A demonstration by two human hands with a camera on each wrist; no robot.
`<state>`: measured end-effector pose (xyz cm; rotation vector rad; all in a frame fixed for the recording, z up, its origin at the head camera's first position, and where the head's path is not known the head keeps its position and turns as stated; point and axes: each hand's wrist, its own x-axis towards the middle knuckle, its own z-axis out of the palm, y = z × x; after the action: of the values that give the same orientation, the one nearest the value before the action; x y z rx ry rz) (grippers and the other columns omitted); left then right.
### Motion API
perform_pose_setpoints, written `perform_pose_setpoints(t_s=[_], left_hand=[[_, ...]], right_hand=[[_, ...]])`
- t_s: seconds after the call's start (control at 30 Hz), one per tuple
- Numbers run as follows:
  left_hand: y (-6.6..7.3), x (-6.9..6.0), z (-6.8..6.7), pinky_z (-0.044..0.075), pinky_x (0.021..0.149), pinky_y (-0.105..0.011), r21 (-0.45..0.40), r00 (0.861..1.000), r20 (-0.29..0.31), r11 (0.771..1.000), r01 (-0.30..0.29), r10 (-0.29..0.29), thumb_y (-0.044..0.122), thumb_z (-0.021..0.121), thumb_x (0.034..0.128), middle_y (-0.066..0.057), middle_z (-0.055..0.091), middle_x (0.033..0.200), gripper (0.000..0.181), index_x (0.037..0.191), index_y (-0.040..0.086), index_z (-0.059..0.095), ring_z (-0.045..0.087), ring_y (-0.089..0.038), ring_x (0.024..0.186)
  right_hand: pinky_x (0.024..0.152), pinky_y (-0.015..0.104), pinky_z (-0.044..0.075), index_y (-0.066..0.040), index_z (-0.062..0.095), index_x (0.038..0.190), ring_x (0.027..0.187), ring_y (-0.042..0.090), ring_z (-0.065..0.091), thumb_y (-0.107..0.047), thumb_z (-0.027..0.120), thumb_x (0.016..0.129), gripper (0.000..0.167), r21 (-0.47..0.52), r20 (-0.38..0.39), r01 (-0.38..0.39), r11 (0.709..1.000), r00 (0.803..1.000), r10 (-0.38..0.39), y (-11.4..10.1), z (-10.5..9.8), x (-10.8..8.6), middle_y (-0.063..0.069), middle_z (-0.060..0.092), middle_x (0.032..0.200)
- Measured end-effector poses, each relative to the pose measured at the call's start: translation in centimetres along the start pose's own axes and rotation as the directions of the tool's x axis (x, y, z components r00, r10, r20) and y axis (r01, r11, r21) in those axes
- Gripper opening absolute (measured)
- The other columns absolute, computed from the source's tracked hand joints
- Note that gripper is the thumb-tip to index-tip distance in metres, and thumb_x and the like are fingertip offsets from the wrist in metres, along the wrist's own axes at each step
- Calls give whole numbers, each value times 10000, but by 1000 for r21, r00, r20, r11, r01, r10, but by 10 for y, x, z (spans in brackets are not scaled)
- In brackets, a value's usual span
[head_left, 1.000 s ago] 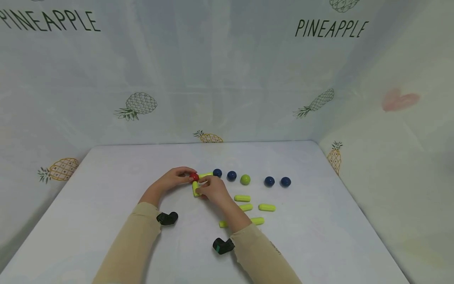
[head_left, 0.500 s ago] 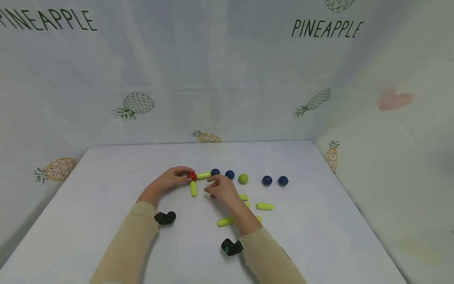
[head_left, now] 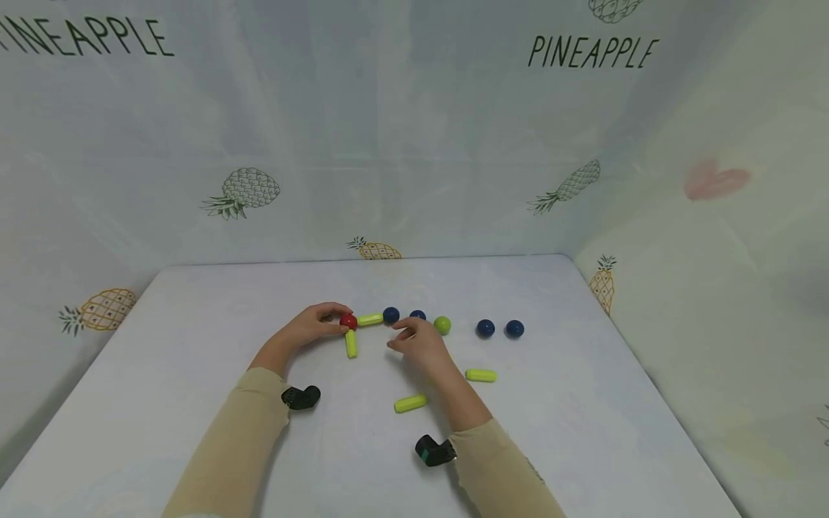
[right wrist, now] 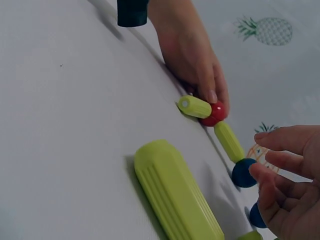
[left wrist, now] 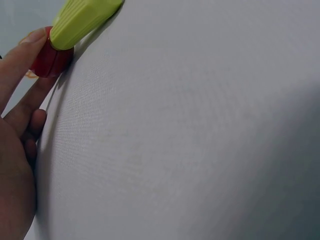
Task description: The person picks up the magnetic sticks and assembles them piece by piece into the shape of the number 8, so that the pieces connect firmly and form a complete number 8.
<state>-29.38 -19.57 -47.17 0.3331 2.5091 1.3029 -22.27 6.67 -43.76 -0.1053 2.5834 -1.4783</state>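
My left hand point(head_left: 312, 326) pinches a red ball point(head_left: 348, 322) between thumb and fingers on the tabletop. One yellow-green ribbed stick point(head_left: 351, 344) joins that ball and points toward me. A second such stick point(head_left: 370, 319) runs right from the ball to a blue ball point(head_left: 391, 315), its far end touching it. In the right wrist view the red ball point(right wrist: 216, 113) shows under the left thumb and fingers. My right hand point(head_left: 424, 348) hovers just right of this piece, fingers loosely bent, with nothing seen between them. It partly covers another blue ball point(head_left: 417, 315).
Right of my right hand lie a green ball point(head_left: 442, 325) and two blue balls point(head_left: 485, 329). Loose yellow-green sticks point(head_left: 411, 403) lie nearer me, one point(head_left: 481, 375) farther right. A printed pineapple cloth point(head_left: 376, 144) hangs behind the white table point(head_left: 583, 446).
My right hand has drawn away to the right from the stick that points toward me, leaving it attached to the red ball. My left hand keeps its hold on the red ball.
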Motion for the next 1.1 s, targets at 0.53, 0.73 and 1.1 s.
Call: perform_pose_setpoints(t_s=[0.53, 0.73, 1.1], left_hand=[[5, -2, 1, 302, 1072, -532, 6, 1000, -13, 1000, -3, 3, 264, 728, 890, -135, 511, 1353, 404, 1251, 113, 628, 418, -334, 1248], [4, -2, 1, 302, 1067, -541, 5, 1000, -13, 1000, -10, 10, 258, 717, 899, -139, 512, 1348, 392, 1252, 113, 626, 419, -336, 1245], [5, -3, 2, 294, 1082, -531, -25, 1000, -11, 1000, 1, -1, 242, 702, 910, -151, 521, 1346, 402, 1274, 97, 610, 410, -342, 1277]], right_hand=[[696, 320, 470, -71, 715, 1074, 847, 206, 532, -116, 803, 782, 309, 6, -144, -16, 1000, 989, 16, 13, -21, -3, 75, 599, 998], [803, 375, 475, -82, 710, 1070, 920, 238, 527, -118, 799, 786, 299, 11, -201, -55, 998, 978, 56, 16, -26, -4, 93, 573, 1059], [1008, 474, 404, -85, 713, 1073, 1198, 363, 440, -108, 825, 757, 336, -42, -327, -49, 998, 945, 33, 25, -31, 0, 171, 490, 1244]])
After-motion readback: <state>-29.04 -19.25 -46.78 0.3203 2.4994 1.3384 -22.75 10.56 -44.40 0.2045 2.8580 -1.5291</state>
